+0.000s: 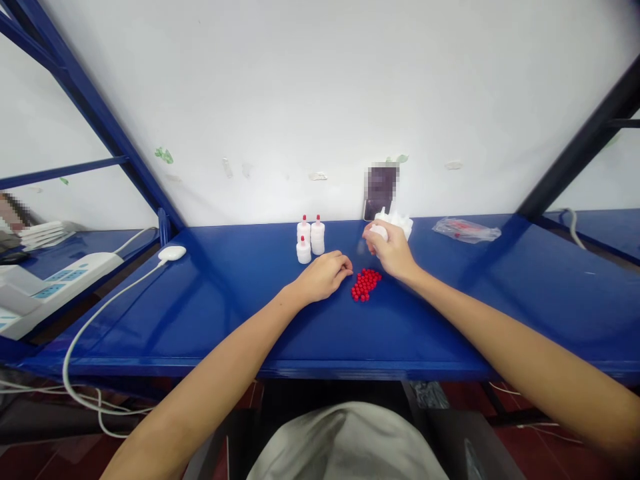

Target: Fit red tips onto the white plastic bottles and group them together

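My right hand (391,250) is closed around a small white bottle (379,231), most of it hidden by the fingers. Behind that hand stands a group of white bottles (403,223), partly covered. My left hand (327,273) rests low over the table with thumb and fingers pinched together; whatever is between them is too small to make out. Just right of its fingertips lies a loose pile of small red caps (367,285). Beyond the left hand, three white bottles with red caps (317,239) stand upright close together.
On the blue table (240,293), a clear plastic bag (465,230) with something red lies at the right. A phone-like dark object (381,190) leans on the wall. At the left are a white charger puck (171,253) with cable and a power strip (65,287). Blue frame posts rise on both sides.
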Motion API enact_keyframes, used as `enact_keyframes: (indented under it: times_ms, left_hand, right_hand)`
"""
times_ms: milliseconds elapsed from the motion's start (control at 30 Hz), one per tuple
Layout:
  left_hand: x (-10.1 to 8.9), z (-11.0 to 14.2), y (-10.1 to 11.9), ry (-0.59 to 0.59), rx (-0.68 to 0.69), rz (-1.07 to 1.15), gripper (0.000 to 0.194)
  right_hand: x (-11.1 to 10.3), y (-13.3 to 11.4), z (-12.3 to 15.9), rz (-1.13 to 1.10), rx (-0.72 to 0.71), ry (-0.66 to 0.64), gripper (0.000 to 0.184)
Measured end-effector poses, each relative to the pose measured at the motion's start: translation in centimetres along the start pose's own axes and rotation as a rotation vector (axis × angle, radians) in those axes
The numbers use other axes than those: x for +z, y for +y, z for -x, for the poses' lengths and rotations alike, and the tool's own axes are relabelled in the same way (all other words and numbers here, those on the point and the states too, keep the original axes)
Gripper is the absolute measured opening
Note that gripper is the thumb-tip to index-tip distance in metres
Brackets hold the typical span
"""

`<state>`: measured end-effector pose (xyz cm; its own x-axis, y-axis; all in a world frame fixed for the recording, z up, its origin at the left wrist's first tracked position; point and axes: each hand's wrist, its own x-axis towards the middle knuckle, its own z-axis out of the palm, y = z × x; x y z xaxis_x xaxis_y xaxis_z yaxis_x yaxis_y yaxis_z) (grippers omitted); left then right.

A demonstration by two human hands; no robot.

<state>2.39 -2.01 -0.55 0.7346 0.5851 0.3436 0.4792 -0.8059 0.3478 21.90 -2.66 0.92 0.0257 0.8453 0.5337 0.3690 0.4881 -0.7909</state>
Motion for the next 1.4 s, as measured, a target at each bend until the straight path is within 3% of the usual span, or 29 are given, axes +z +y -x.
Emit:
enact_keyframes:
  times_ms: [100,300,467,567,733,1133,1400]
  left_hand:
    - [-0.2,0.0,0.1,-0.016,0.027,-0.037,0.019]
    - [-0.2,0.1,0.2,0.019,-0.005,0.011,0.016]
    - [-0.3,0.1,0.6,0.277,-0.141,0.282,0.011]
    - [-0.8,0.1,1.2,0.438,-0.145,0.387,0.012]
    - [-1.2,0.4,2.1,0.532,-0.055,0.381,0.012]
    - [-1.0,0.6,2.3,0.567,-0.006,0.348,0.011]
    - [-1.1,0.8,2.5,0.462,0.094,0.229,0.009]
  right_hand:
    - [-0.5,-0.5,0.4,0.262,-0.137,-0.05,0.021]
    - [-0.8,-1.1,0.5,0.513,-0.159,-0.107,0.023]
    - [-1.4,-1.7,0.8,0.721,-0.04,-0.221,0.025]
    - [-1.7,-2.3,1.1,0.783,-0.085,-0.278,0.029]
    - [-1.5,-3.3,1.6,0.873,-0.183,-0.34,0.026]
    - [-1.4,-3.7,1.8,0.927,-0.149,-0.341,0.028]
    - [-1.7,-4.2,2.0,0.85,-0.15,-0.439,0.026]
